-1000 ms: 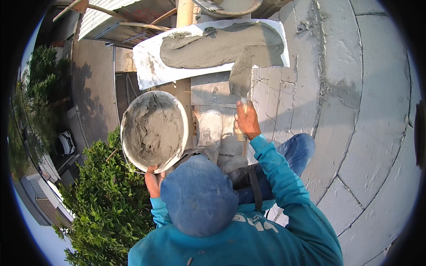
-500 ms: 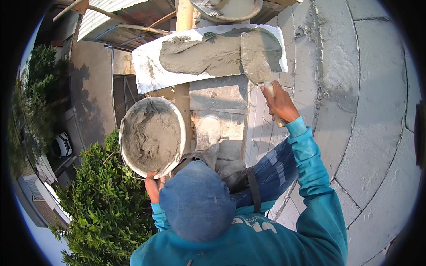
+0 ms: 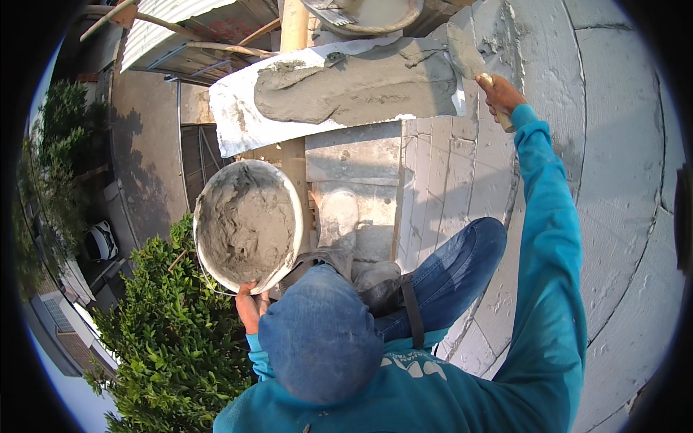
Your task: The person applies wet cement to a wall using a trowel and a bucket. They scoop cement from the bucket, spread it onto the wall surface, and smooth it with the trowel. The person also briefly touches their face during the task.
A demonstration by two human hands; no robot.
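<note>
My right hand (image 3: 502, 95) is closed around the handle of a trowel (image 3: 464, 52), its blade coated in grey mortar. The blade is at the right end of a long white block (image 3: 229, 123), close to the wall. A thick layer of wet mortar (image 3: 354, 85) covers most of that block's top. My left hand (image 3: 250, 307) grips the near rim of a round white bucket (image 3: 297, 206), its fingers partly hidden below the rim. Inside the bucket is more grey mortar (image 3: 249, 220), rough on top.
A wall of pale grey blocks (image 3: 548, 216) rises on the right. A round basin (image 3: 375, 25) stands beyond the white block. A wooden pole (image 3: 294, 166) and planks (image 3: 354, 155) lie below. Leafy branches (image 3: 166, 317) and a drop to the ground are at left.
My right hand and the trowel have moved right and away from me, off the mortar's middle to the block's end. The mortar there looks smoother. My left hand stays on the bucket.
</note>
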